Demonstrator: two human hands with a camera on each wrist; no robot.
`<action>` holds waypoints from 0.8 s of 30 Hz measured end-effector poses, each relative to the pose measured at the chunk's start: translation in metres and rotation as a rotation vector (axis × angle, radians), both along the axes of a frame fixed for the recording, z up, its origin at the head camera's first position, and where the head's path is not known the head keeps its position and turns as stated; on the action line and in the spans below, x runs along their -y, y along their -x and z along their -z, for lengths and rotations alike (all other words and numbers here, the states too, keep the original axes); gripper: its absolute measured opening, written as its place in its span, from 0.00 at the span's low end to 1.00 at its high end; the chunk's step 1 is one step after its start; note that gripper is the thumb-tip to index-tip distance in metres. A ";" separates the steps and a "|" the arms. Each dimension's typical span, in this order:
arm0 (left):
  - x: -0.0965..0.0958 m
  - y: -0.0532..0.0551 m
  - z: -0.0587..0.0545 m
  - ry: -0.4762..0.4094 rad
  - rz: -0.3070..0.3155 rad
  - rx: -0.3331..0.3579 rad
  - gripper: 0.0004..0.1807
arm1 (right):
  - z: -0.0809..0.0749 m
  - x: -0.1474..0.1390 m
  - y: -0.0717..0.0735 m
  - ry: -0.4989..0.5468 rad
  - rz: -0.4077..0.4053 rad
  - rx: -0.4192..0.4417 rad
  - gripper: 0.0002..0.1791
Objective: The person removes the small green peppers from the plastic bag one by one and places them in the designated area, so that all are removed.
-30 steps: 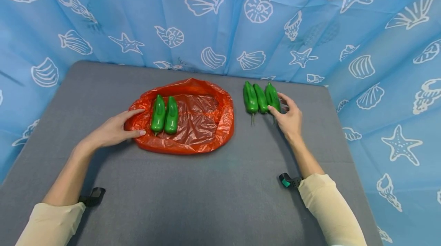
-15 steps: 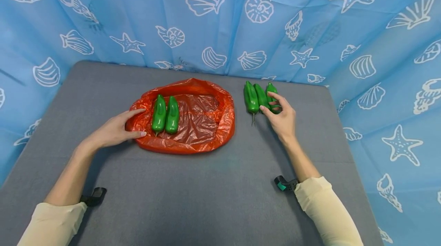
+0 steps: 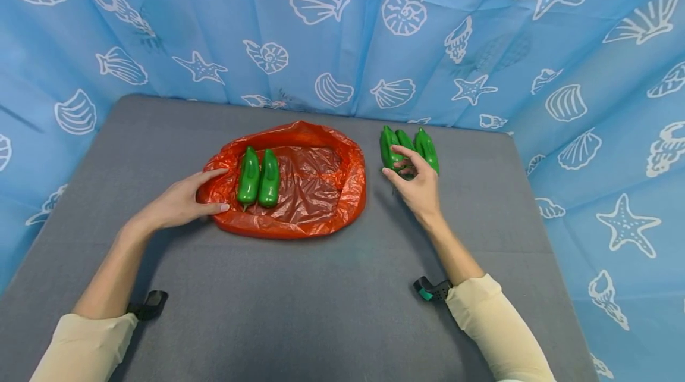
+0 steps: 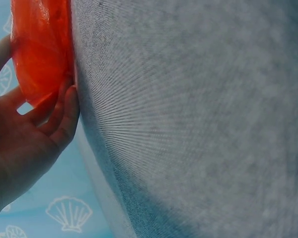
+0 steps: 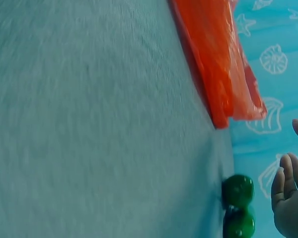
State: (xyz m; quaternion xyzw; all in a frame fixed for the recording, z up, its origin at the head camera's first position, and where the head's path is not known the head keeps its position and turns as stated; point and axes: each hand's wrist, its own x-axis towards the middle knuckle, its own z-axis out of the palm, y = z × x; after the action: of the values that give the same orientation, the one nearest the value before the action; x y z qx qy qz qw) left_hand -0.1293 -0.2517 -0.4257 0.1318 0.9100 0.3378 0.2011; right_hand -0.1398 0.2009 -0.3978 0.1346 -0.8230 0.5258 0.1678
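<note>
My left hand (image 3: 182,203) holds the left end of a red plastic bag (image 3: 350,191), thumb and index finger over its rolled rim. In the left wrist view the other fingers (image 4: 64,119) lie along the bag's outer side, near the cloth. Inside the bag two green peppers (image 3: 248,177) lie side by side at the left. My right hand (image 3: 420,188), fingers loosely bent and nothing between them, hovers over three more green peppers at the back right. It partly covers the left pepper (image 3: 387,141) and middle pepper (image 3: 405,139); the right pepper (image 3: 427,153) lies just beyond the hand.
The grey cloth-covered table (image 3: 321,304) extends in front of the bag and between the arms. A blue curtain (image 3: 342,31) printed with white seashells and starfish hangs behind and along the sides. A black wrist camera (image 3: 148,304) sits on the left forearm, another (image 3: 430,290) on the right.
My right hand has moved left from the right pepper, across the middle one, to over the left one, uncovering the right pepper. The left hand and bag have stayed in place.
</note>
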 end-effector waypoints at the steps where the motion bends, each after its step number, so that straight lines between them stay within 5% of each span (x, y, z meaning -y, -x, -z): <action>1: 0.000 0.000 0.000 -0.002 -0.002 0.001 0.48 | 0.001 0.002 0.000 0.007 -0.011 -0.001 0.25; 17: 0.000 0.000 -0.003 -0.009 0.012 -0.003 0.46 | 0.019 0.038 -0.003 0.166 -0.220 0.084 0.24; 24: -0.003 -0.001 -0.003 -0.004 0.007 -0.012 0.46 | 0.013 0.059 -0.008 0.178 -0.284 0.119 0.23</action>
State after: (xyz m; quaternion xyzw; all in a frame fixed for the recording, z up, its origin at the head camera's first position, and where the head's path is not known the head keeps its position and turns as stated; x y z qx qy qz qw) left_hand -0.1287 -0.2490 -0.4228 0.1375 0.9100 0.3379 0.1967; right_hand -0.1317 0.1419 -0.4103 0.2027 -0.7545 0.6219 0.0542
